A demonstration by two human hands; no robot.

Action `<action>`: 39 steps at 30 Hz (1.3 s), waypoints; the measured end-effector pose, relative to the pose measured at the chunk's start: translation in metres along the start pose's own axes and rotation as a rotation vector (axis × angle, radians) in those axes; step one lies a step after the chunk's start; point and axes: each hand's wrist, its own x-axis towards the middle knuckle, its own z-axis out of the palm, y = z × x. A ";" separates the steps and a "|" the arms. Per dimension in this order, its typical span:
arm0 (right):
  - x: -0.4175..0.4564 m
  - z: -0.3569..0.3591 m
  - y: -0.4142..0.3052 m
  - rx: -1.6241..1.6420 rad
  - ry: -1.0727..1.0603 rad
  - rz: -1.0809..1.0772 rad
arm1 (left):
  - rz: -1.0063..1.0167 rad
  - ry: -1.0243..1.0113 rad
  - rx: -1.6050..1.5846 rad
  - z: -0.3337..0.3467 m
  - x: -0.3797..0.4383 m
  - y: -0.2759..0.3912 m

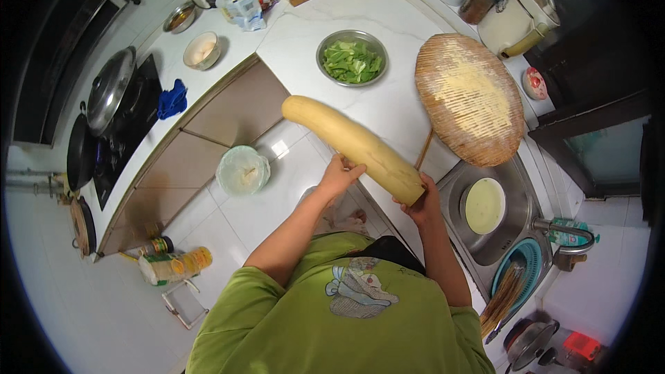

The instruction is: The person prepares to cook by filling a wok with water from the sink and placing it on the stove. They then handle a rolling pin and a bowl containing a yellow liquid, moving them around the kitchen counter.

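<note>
A long tan winter squash (353,140) is held up in both hands, slanting from upper left to lower right across the counter's front edge. My left hand (340,174) grips its near side around the middle, thumb on top. At its lower right end, my right hand (420,202) wraps around the blunt tip, with some fingers hidden beneath. Beyond the squash, a steel bowl of cut green leaves (353,59) stands on the white counter (291,62). To the right lies a round slatted board (470,98) dusted with pale yellow meal or flour.
The steel sink (483,246) at right contains a white bowl of pale liquid (484,206) and a blue basket (537,249). A lined bin (242,170) stands on the floor. At left are a gas stove (130,130), a bowl of eggs (201,51) and a blue cloth (172,99).
</note>
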 end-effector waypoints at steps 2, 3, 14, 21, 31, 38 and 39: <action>-0.001 0.004 -0.004 0.026 0.003 0.017 | -0.013 -0.010 0.139 -0.018 0.009 0.005; 0.000 0.007 -0.006 0.039 0.003 0.025 | -0.018 -0.014 0.210 -0.029 0.015 0.009; 0.015 0.013 -0.018 0.136 0.285 0.123 | 0.161 0.151 0.068 -0.070 0.155 0.091; 0.030 0.036 -0.023 0.004 0.327 0.100 | -0.121 -0.015 -0.177 -0.074 0.224 0.117; 0.047 0.054 -0.043 -0.069 0.461 0.030 | -0.101 0.001 -0.195 -0.098 0.241 0.142; 0.050 0.050 -0.044 0.004 0.458 0.077 | -0.066 0.177 -0.343 -0.162 0.275 0.150; 0.052 0.052 -0.045 0.003 0.445 0.095 | -0.052 0.199 -0.342 -0.176 0.284 0.148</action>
